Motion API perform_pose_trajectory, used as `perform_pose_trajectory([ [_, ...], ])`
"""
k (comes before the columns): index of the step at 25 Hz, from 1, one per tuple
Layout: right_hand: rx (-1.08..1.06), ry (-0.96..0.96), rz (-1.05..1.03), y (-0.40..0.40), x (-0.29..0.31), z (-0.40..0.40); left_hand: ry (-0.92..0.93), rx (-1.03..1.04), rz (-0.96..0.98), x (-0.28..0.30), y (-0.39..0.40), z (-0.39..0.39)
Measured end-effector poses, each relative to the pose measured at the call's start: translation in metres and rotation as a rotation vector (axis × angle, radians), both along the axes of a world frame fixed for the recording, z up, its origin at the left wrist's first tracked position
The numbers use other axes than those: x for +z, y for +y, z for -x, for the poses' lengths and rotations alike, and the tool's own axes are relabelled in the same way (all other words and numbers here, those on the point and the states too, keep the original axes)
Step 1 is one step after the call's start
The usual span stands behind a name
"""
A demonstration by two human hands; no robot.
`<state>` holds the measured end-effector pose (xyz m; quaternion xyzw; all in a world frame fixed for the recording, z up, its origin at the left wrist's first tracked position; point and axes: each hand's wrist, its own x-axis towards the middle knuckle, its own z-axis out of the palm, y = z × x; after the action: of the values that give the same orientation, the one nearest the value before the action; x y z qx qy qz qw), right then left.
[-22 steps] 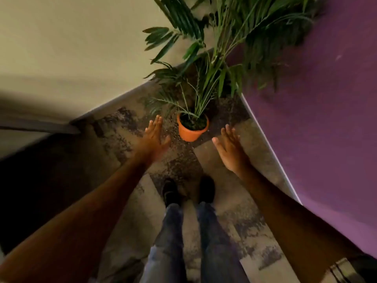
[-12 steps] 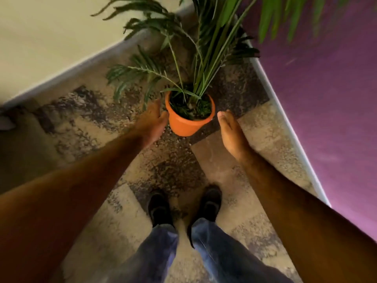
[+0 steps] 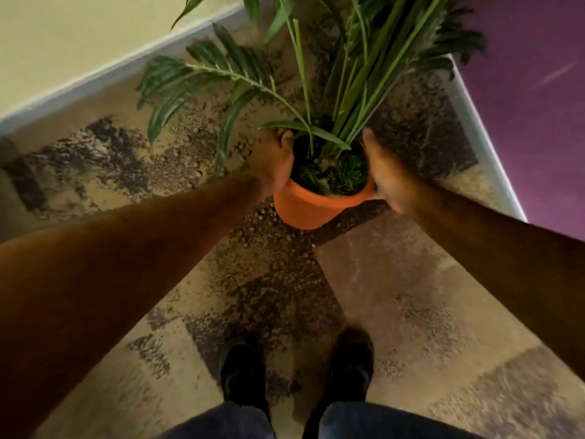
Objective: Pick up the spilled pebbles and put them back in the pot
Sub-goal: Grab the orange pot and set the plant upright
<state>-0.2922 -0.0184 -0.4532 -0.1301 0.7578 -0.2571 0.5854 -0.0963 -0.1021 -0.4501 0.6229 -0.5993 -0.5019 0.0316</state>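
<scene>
Pot (image 3: 311, 207) is your landmark here: orange, upright on the patterned floor (image 3: 411, 280), in the corner where the cream wall (image 3: 63, 36) meets the purple wall (image 3: 538, 90). Going left to right, pebbles (image 3: 190, 166) lie scattered on the floor left of the pot, with more of them (image 3: 262, 217) just below its base toward your shoes (image 3: 243, 372). Your left hand (image 3: 273, 161) lies against the pot's left rim, its fingers pressed together with the tips reaching past the rim under a palm frond (image 3: 221, 74). Green stems rise from the pot's middle. Your right hand (image 3: 381, 172) cups the pot's right rim, fingers pressed together and laid flat along it; whether the thumb hooks under the lip, you cannot tell.

No pebble is in either hand, so you look to be steadying or shifting the pot with 2 hands before gathering starts. Next, free 1 hand and pinch up the pebbles nearest the base.
</scene>
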Motion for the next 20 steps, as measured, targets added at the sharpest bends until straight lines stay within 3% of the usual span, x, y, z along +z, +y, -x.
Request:
perform_pose_trajectory([
  [3, 0.016, 0.025, 0.055, 0.005, -0.024, 0.003, 0.065, -0.008, 0.074, -0.012, 0.001, -0.003],
  [7, 0.028, 0.253, 0.228, 0.012, -0.049, 0.006, 0.101, 0.016, 0.132, -0.023, 0.001, -0.004],
  [13, 0.134, 0.311, 0.420, 0.011, -0.051, 0.007, 0.102, 0.042, 0.145, -0.028, 0.008, -0.007],
  [16, 0.178, 0.353, 0.392, 0.009, -0.050, 0.010, 0.102, 0.021, 0.114, -0.030, 0.003, -0.008],
  [20, 0.240, 0.366, 0.175, 0.006, -0.047, 0.015, 0.092, 0.017, 0.045, -0.027, -0.015, -0.012],
])
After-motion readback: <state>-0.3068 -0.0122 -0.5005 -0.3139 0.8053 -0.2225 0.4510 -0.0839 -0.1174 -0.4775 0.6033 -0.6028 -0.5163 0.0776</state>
